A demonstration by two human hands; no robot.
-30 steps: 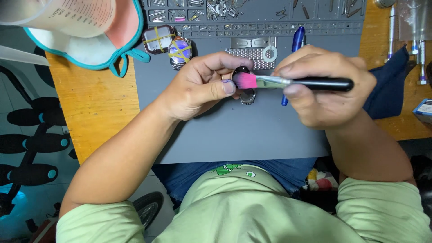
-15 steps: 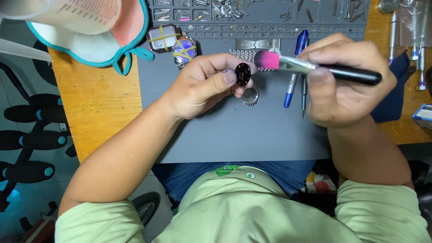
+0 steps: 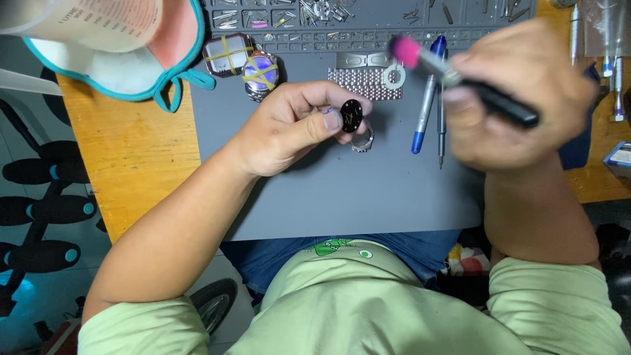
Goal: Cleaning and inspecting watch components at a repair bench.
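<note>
- The left hand [image 3: 289,125] pinches a small black watch dial [image 3: 351,116] with its fingers.
- The right hand [image 3: 519,105] grips a pink-tipped tool [image 3: 460,79], far right of the dial.

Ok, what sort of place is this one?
Probably a watch-repair bench: the left hand pinches a small black watch dial, a metal watch bracelet lies on the grey work mat, and a tray of small tools sits behind.
</note>
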